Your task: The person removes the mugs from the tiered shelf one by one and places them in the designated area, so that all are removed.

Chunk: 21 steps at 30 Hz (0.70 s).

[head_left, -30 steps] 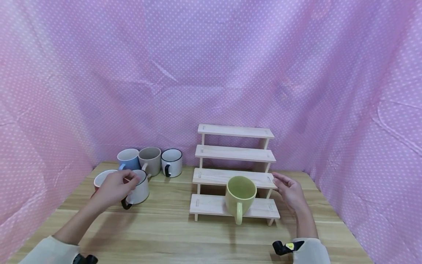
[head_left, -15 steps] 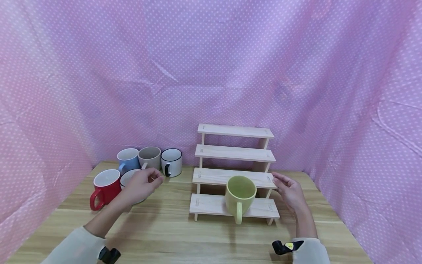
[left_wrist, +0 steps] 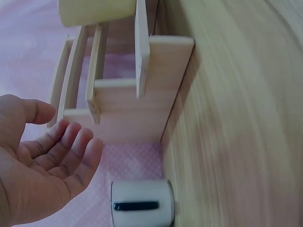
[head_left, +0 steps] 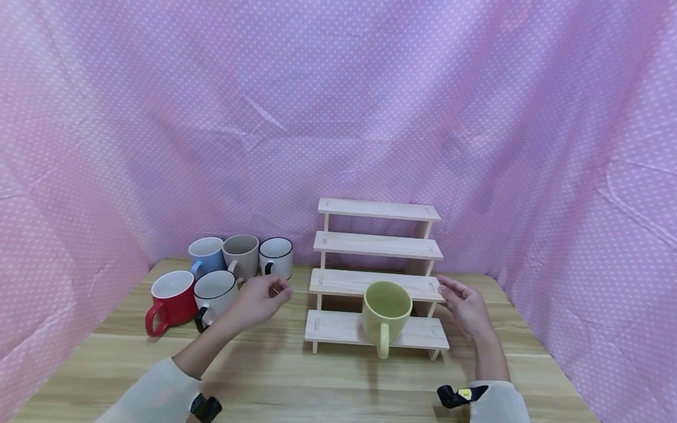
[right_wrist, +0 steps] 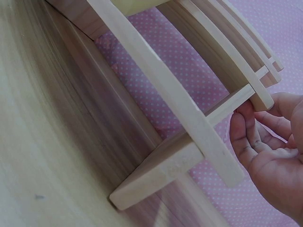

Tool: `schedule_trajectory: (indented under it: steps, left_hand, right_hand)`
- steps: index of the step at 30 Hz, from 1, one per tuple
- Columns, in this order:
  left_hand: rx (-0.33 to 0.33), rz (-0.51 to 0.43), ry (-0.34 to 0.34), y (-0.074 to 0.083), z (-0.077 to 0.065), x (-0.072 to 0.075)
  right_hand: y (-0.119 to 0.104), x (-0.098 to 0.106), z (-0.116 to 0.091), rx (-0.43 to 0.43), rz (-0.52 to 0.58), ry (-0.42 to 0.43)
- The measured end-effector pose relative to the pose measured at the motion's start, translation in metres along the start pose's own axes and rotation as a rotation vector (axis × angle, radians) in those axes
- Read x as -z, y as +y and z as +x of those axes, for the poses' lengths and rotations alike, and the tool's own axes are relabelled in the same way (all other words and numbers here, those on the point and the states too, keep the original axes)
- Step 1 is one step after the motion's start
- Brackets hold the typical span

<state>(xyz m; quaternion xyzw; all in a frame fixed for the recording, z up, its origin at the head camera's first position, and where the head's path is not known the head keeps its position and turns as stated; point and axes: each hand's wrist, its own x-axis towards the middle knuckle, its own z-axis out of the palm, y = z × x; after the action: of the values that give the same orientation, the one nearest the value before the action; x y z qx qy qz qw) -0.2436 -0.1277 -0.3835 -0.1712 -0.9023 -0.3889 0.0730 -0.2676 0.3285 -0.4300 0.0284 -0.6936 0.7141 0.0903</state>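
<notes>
My left hand hovers over the table in front of the white mugs, fingers loosely bent and nothing in them. In the left wrist view the thumb and fingertips stand apart. With its fingers, my right hand holds the right end of a stepped wooden display stand, at the second board from the bottom. The right wrist view shows fingertips under that board's end. A yellow-green mug sits on the lowest board, handle toward me. The upper boards bear nothing.
Left on the wooden table are a red mug, a white black-rimmed mug, a blue mug, a grey mug and another white black-rimmed mug. A pink dotted cloth hangs close behind.
My left hand has moved right from over the red and front white mugs, uncovering both. The right hand, stand and yellow-green mug stay where they were.
</notes>
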Motion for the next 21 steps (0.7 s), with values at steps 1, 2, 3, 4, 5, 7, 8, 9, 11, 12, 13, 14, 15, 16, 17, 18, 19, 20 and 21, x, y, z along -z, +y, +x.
schedule_trajectory:
  steps: [1,2,3,4,5,7,8,9,11,12,13,14,15,16,17,18,19,20,21]
  left_hand:
    - [-0.005,-0.005,-0.006,0.001,0.001,-0.004]
    - [-0.011,-0.015,-0.013,0.003,0.002,-0.008]
    - [-0.023,-0.018,-0.016,0.005,0.003,-0.011]
    - [-0.028,-0.024,-0.021,0.007,0.004,-0.015]
    - [-0.043,-0.037,-0.027,0.008,0.004,-0.019]
    - [-0.071,-0.050,-0.034,0.012,0.005,-0.026]
    - [-0.086,-0.060,-0.040,0.013,0.006,-0.029]
    - [-0.103,-0.068,-0.043,0.015,0.006,-0.033]
    - [-0.137,-0.097,-0.054,0.017,0.007,-0.040]
    - [-0.146,-0.104,-0.059,0.019,0.007,-0.044]
    - [-0.153,-0.124,-0.072,0.020,0.007,-0.047]
    - [-0.163,-0.144,-0.084,0.022,0.007,-0.051]
    - [-0.174,-0.158,-0.092,0.024,0.006,-0.054]
    - [-0.184,-0.173,-0.101,0.026,0.006,-0.058]
    - [-0.193,-0.188,-0.110,0.027,0.005,-0.061]
    - [-0.202,-0.203,-0.120,0.029,0.004,-0.065]
    - [-0.215,-0.221,-0.129,0.031,0.003,-0.068]
    - [-0.228,-0.238,-0.137,0.033,0.003,-0.071]
    - [-0.233,-0.255,-0.148,0.035,0.002,-0.074]
  right_hand:
    - [0.000,0.000,0.000,0.001,0.001,-0.001]
    - [0.000,0.000,0.000,0.001,0.002,-0.004]
    - [0.000,0.000,0.001,0.002,0.001,-0.006]
    - [0.000,0.001,0.001,0.002,0.001,-0.009]
    - [0.000,0.001,0.001,0.003,0.001,-0.013]
    - [0.001,0.001,0.001,0.003,-0.003,-0.017]
    - [0.002,0.002,0.001,0.001,-0.004,-0.019]
    - [0.002,0.002,0.001,0.001,-0.004,-0.021]
    - [0.002,0.002,0.001,0.001,-0.003,-0.025]
    - [0.002,0.002,0.001,0.001,-0.003,-0.026]
    - [0.002,0.002,0.001,0.001,-0.001,-0.028]
    - [0.002,0.002,0.001,0.001,-0.003,-0.029]
    - [0.002,0.002,0.001,0.002,-0.004,-0.029]
    - [0.002,0.002,0.001,0.003,-0.004,-0.029]
    - [0.001,0.002,0.001,0.004,-0.003,-0.029]
    - [0.001,0.002,0.001,0.004,-0.006,-0.029]
    - [0.001,0.002,0.001,0.003,-0.009,-0.029]
    - [0.001,0.003,0.002,0.002,-0.012,-0.029]
    - [0.001,0.003,0.002,0.001,-0.012,-0.027]
